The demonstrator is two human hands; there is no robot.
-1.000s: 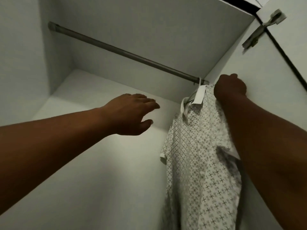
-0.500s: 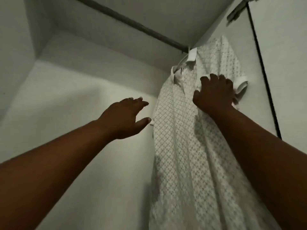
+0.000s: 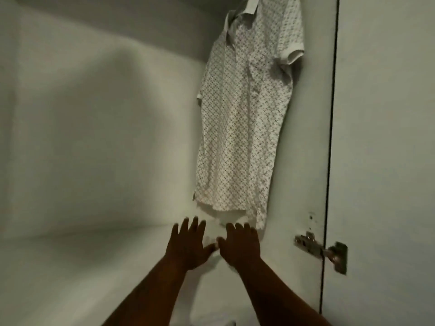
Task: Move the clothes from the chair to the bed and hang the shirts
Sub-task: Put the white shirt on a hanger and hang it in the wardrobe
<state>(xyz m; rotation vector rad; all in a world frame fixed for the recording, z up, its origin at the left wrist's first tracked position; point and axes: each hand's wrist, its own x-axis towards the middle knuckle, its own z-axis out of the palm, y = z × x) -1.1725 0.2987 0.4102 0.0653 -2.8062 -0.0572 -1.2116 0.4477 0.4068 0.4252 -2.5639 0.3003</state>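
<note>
Patterned shirt hangs in the wardrobe at its right wall, long axis vertical, hem just above my hands. Left hand and right hand both spread, holding nothing; right sits nearer the hem.

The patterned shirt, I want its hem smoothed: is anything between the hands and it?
Nothing visible. The left hand and right hand, fingers spread, are just below the hem of the patterned shirt, with only open space between.
</note>
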